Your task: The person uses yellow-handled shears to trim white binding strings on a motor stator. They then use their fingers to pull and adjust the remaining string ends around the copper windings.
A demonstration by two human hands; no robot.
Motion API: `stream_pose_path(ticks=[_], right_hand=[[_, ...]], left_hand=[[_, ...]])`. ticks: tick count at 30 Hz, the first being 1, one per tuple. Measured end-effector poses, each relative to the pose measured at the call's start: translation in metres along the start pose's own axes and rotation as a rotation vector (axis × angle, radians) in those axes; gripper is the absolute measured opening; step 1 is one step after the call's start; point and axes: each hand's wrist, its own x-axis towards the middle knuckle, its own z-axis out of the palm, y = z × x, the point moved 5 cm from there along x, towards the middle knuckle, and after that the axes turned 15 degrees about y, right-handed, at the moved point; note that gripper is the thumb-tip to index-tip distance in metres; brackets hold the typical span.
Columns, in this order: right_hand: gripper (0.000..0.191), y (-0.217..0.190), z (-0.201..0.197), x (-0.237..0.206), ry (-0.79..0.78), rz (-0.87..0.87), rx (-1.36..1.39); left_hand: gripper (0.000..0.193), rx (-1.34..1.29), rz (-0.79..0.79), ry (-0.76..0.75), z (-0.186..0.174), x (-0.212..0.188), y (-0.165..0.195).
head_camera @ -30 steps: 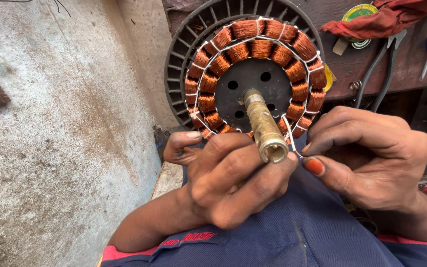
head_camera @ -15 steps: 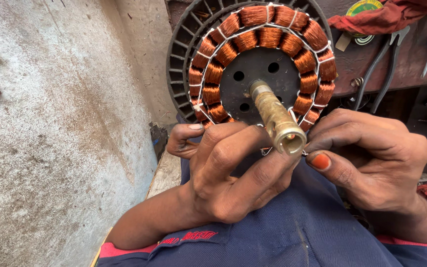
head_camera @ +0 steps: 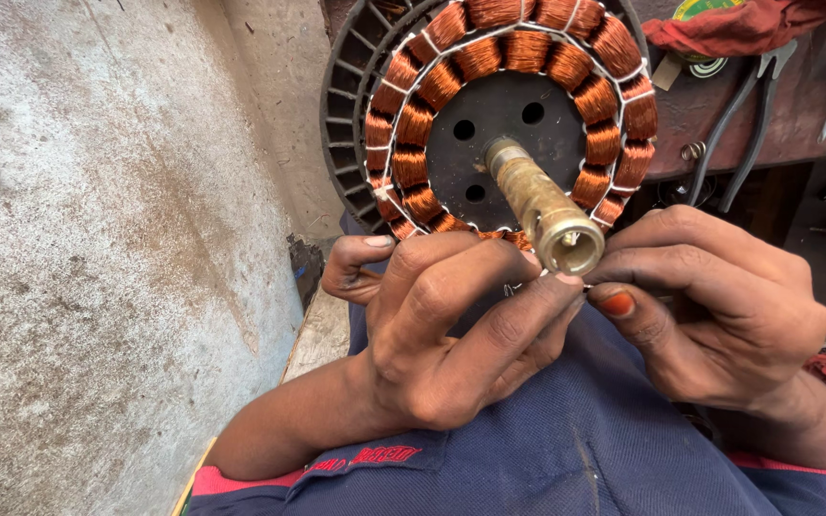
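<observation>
Your two hands are meeting at the lower rim of one stator (head_camera: pixel 509 124), hiding the coils there. The top of the stator is being cut off by the frame edge. Left hand (head_camera: pixel 451 334) is curling closed, fingers pressing on the rim below the one brass shaft (head_camera: pixel 542 205). Right hand (head_camera: pixel 719 306) is pinching shut beside it; what it is gripping is too small to tell. Four holes are showing in the black hub. One pair of pliers (head_camera: pixel 743 115) is lying on the desk (head_camera: pixel 795 134) behind.
</observation>
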Motion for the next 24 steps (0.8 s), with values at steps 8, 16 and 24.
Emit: stream_pose_path(ticks=[8, 16, 24], right_hand=[[0.023, -0.005, -0.005, 0.0, -0.026, -0.09, -0.018], [0.02, 0.0, -0.004, -0.003, -0.026, -0.079, 0.021], [0.023, -0.016, -0.005, 0.001, -0.003, -0.189, -0.111]], left_hand=[[0.028, -0.061, -0.086, -0.009, 0.003, -0.005, 0.0], [0.026, -0.013, -0.066, -0.004, 0.005, -0.003, 0.003], [0.022, 0.027, -0.042, -0.048, 0.005, 0.006, 0.006]])
